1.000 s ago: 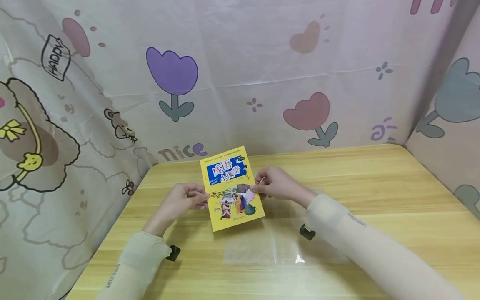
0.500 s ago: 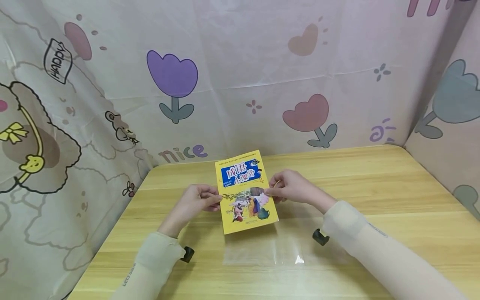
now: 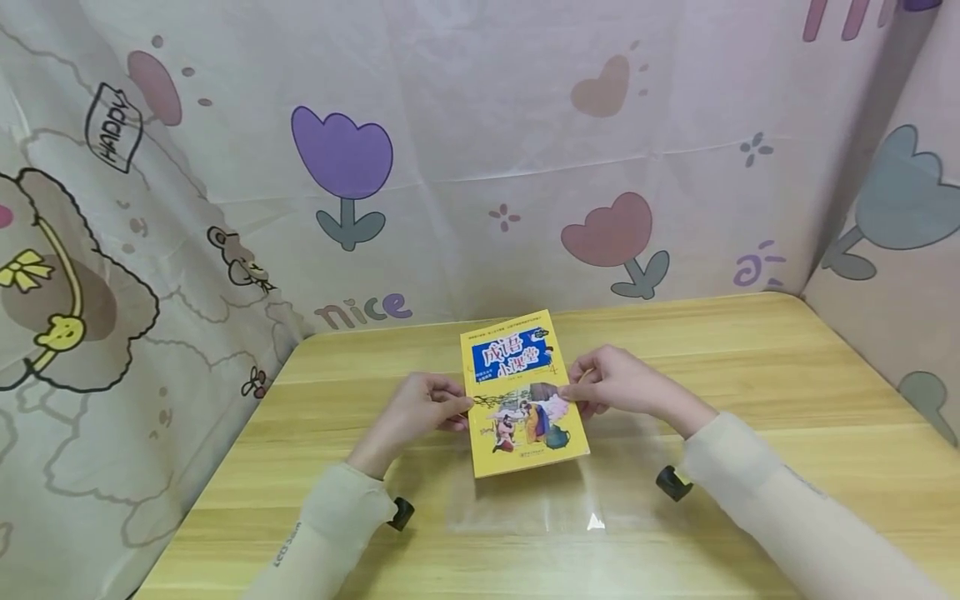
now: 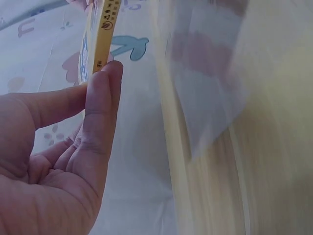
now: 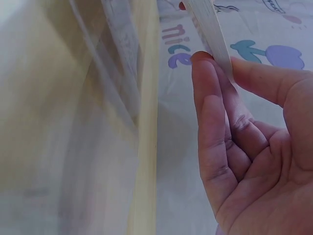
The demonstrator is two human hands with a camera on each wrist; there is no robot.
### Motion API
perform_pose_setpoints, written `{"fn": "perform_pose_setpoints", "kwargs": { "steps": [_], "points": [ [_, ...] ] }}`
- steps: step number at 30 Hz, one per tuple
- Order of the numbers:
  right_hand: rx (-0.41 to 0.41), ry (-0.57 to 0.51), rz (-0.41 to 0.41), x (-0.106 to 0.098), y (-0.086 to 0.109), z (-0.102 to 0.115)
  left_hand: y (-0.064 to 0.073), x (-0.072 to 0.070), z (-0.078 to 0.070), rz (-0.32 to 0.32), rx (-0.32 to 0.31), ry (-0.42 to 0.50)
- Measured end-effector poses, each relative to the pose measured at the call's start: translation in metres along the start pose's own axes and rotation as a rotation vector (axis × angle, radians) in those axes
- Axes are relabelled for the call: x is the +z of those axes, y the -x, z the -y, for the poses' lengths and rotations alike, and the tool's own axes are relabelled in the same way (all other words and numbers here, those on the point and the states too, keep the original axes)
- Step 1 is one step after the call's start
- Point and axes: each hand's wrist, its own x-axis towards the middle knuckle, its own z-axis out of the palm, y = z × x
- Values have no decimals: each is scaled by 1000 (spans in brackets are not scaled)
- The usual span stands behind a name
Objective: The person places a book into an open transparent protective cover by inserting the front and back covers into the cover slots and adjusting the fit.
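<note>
A thin yellow book (image 3: 517, 392) with a blue title panel and a drawn scene on its cover is held between both hands, face up and tilted towards the head camera. My left hand (image 3: 420, 412) pinches its left edge, thumb on the cover; the left wrist view shows the printed spine (image 4: 105, 36) between thumb and fingers. On the opposite long edge, my right hand (image 3: 622, 383) pinches the book too, and the page edges (image 5: 212, 34) show in the right wrist view. Beneath the book a clear plastic sheet (image 3: 525, 508) lies flat on the table.
The wood-grain table (image 3: 787, 483) reaches back to a printed fabric backdrop (image 3: 465, 167) with flowers and cartoon figures, which also hangs along both sides. A black wrist mount (image 3: 401, 512) sits at the left cuff, and another black mount (image 3: 672, 483) at the right cuff.
Both hands have carried the book to the right and slightly towards the person, so it now overlaps the plastic sheet more. The grip on both edges is the same; the sheet stays put.
</note>
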Motion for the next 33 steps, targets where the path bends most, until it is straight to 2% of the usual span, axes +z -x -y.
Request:
{"fn": "perform_pose_setpoints", "kwargs": {
  "steps": [9,15,21,33],
  "points": [
    [-8,8,17,-8,17,-15,-1,20,-6,53,3,-13],
    [17,10,16,-13,29,-22,-1,35,-6,100,9,-8],
    [12,-7,60,-19,42,-29,0,52,-7,133,5,-17],
    [62,31,74,-35,57,-52,-3,86,-12,153,15,-26]
  ]
}}
